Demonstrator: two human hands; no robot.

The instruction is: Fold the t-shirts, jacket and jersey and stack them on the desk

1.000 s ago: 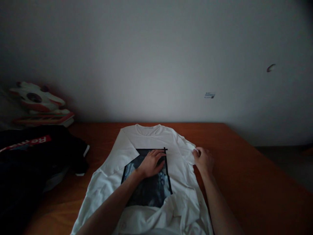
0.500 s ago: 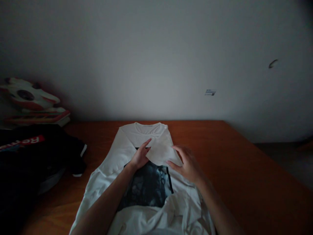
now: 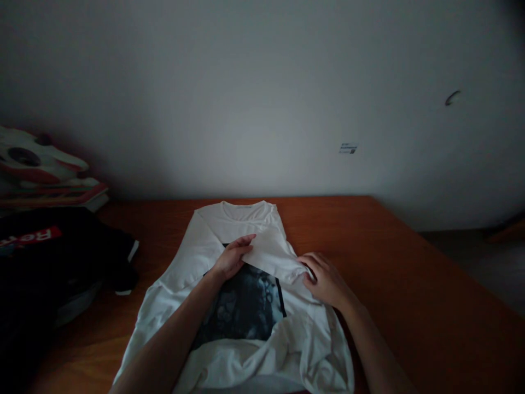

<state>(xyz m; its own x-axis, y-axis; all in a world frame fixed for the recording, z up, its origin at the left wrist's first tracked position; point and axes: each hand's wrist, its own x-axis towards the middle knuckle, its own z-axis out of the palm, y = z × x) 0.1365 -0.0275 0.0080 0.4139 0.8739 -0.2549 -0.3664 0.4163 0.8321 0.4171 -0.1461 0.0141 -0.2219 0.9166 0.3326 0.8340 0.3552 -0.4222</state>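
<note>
A white shirt (image 3: pixel 180 260) with a dark printed panel (image 3: pixel 246 306) lies on the wooden surface, its neckline toward the wall and its lower part rumpled. Both sleeves are folded inward over the front. My left hand (image 3: pixel 234 258) touches the end of the folded sleeve above the print, thumb and fingers close together; whether cloth is pinched is hard to see. At the right edge of the shirt, my right hand (image 3: pixel 322 278) has its thumb and fingers closed on the white sleeve fabric.
Black clothing (image 3: pixel 94 241) with a red label lies at the left. Behind it, a white and red toy (image 3: pixel 45 161) rests against the wall. The brown wooden surface (image 3: pixel 394 284) extends to the right, and a small sticker (image 3: pixel 348 148) is on the wall.
My right hand has moved slightly right and closed on the sleeve, which now stretches toward it. The fingers of my left hand have come closer together. The view has shifted slightly.
</note>
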